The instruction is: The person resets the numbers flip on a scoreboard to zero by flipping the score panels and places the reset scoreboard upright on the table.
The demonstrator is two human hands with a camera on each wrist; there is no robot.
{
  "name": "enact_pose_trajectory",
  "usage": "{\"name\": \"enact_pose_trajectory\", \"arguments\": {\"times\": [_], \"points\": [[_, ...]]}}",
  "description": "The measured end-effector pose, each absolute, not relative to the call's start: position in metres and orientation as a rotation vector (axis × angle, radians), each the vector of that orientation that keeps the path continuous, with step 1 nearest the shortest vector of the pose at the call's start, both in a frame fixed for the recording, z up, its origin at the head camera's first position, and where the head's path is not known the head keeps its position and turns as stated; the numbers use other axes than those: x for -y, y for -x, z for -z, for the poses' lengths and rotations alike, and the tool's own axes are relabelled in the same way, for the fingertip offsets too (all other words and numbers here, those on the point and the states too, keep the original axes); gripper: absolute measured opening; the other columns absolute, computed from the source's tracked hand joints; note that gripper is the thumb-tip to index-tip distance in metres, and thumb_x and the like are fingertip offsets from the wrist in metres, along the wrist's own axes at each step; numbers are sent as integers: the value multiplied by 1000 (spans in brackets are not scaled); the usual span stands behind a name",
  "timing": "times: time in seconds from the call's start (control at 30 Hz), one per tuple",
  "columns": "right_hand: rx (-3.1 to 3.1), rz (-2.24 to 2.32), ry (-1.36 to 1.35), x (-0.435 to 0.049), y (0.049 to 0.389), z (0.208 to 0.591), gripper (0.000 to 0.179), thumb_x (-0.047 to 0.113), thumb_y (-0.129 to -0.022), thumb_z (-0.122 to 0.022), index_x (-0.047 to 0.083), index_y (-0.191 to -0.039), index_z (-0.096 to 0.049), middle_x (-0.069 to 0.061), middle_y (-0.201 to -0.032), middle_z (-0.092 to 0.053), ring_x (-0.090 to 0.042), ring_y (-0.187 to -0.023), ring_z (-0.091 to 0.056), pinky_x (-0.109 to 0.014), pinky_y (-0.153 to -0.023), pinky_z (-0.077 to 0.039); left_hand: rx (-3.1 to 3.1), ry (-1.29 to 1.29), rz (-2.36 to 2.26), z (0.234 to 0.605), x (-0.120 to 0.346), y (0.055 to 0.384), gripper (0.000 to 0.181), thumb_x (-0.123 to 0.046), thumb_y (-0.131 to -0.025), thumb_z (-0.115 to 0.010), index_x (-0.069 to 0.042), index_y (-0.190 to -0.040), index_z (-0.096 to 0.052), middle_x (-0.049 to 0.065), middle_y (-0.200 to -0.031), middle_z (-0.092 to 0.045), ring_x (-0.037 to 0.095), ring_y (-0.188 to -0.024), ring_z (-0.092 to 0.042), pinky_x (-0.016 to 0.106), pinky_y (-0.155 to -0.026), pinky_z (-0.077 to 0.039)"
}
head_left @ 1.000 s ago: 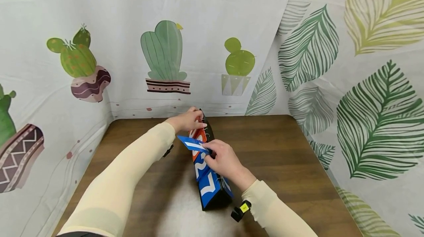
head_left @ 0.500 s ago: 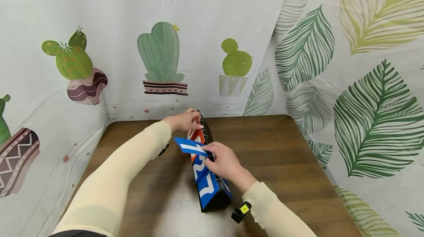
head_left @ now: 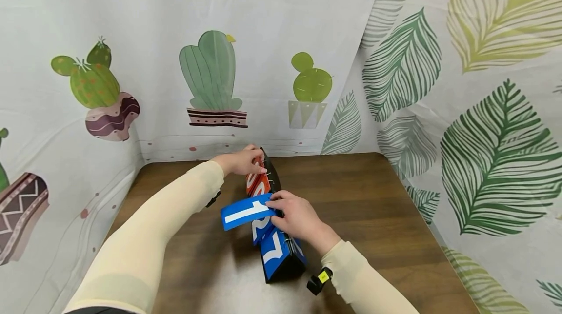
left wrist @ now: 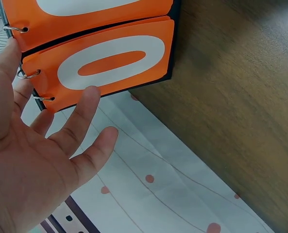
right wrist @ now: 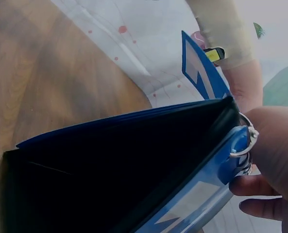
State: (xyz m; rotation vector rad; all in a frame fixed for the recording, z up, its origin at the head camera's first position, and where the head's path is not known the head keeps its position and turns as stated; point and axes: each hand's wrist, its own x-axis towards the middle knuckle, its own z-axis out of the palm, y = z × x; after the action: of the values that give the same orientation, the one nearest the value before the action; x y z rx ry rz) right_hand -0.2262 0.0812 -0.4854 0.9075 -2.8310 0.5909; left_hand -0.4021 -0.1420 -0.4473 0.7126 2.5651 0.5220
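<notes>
A tabletop flip scoreboard (head_left: 273, 254) stands lengthwise on the table, with number cards on metal rings along its top ridge. My left hand (head_left: 244, 161) holds the ridge at the far, orange end. The left wrist view shows its loosely spread fingers beside an orange card (left wrist: 112, 65) marked 0. My right hand (head_left: 299, 215) pinches a blue number card (head_left: 247, 211) marked 1 near its ringed edge, between thumb and fingers. That card sticks out leftward over a blue 2 card, partly covering it; a blue 7 lies nearest. In the right wrist view the stand's hollow black end (right wrist: 110, 179) shows.
The brown wooden table (head_left: 360, 197) extends on both sides of the scoreboard. Behind it hangs a white cloth (head_left: 268, 21) printed with cacti and leaves. A small black device (head_left: 319, 280) is strapped at the right wrist.
The blue 1 card has swung left and downward, turning from nearly edge-on to showing its full number. Both hands stay at about the same spots on the scoreboard.
</notes>
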Motion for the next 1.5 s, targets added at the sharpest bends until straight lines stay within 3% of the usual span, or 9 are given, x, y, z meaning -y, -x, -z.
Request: {"name": "enact_pose_trajectory", "arguments": {"times": [0.13, 0.27, 0.5, 0.73, 0.87, 1.03, 1.2, 1.33, 1.5], "points": [[2830, -431, -977, -78, 227, 481, 33, 32, -96, -70, 23, -127, -75, -3, -124, -60, -10, -87, -63, -21, -66, -51, -2552, -714, -527, 446, 143, 402, 39, -45, -101, -64, -12, -119, -53, 17, -137, -37, 28, -111, -46, 42, -86, -39], [2842, -358, -1022, -75, 230, 478, 29, 32, -95, -72, 23, -122, -77, -2, -115, -55, -8, -83, -58, -18, -58, -44, -2547, -710, -538, 445, 143, 400, 41, -44, -102, -63, -9, -121, -52, 19, -136, -37, 29, -111, -44, 44, -87, -36], [2892, -304, -1053, -73, 235, 477, 34, 43, -92, -73, 23, -118, -79, -1, -113, -52, -10, -86, -54, -20, -61, -45, -2559, -732, -534, 446, 141, 399, 42, -44, -102, -62, -8, -123, -52, 21, -135, -38, 29, -108, -46, 44, -86, -37], [2931, -202, -1033, -67, 235, 475, 39, 59, -93, -67, 24, -105, -82, -3, -112, -52, -17, -92, -46, -26, -63, -43, -2587, -709, -528, 445, 141, 398, 47, -51, -96, -69, -14, -122, -54, 11, -140, -35, 28, -108, -49, 41, -86, -41], [2937, -261, -1043, -68, 234, 472, 38, 58, -94, -66, 25, -106, -82, -3, -106, -54, -15, -89, -45, -26, -63, -41, -2587, -702, -530, 444, 140, 396, 48, -50, -96, -70, -13, -122, -55, 11, -140, -34, 28, -109, -49, 40, -86, -42], [2860, -821, -1079, -82, 244, 471, 32, 42, -97, -68, 19, -117, -80, -1, -96, -59, -10, -81, -51, -23, -63, -44, -2573, -708, -517, 445, 140, 398, 50, -52, -96, -69, -12, -122, -54, 14, -140, -35, 27, -107, -49, 40, -84, -42], [2694, -1526, -842, -108, 263, 481, 28, 28, -98, -70, 11, -119, -77, -4, -102, -73, -15, -87, -65, -28, -75, -57, -2590, -684, -535, 445, 138, 398, 48, -51, -95, -70, -14, -121, -54, 12, -142, -34, 30, -113, -48, 42, -88, -43], [2608, -2077, -362, -121, 281, 517, 33, 31, -97, -71, 8, -121, -74, -16, -106, -74, -21, -84, -67, -34, -72, -60, -2600, -654, -533, 444, 138, 398, 45, -50, -95, -71, -16, -120, -54, 11, -147, -31, 31, -118, -47, 43, -90, -43], [2625, -2342, 120, -126, 284, 567, 47, 44, -92, -75, 7, -121, -70, -12, -101, -74, -18, -75, -66, -33, -65, -59, -2588, -660, -512, 443, 137, 399, 47, -52, -94, -71, -15, -119, -56, 13, -145, -32, 30, -117, -46, 43, -90, -42]]}}
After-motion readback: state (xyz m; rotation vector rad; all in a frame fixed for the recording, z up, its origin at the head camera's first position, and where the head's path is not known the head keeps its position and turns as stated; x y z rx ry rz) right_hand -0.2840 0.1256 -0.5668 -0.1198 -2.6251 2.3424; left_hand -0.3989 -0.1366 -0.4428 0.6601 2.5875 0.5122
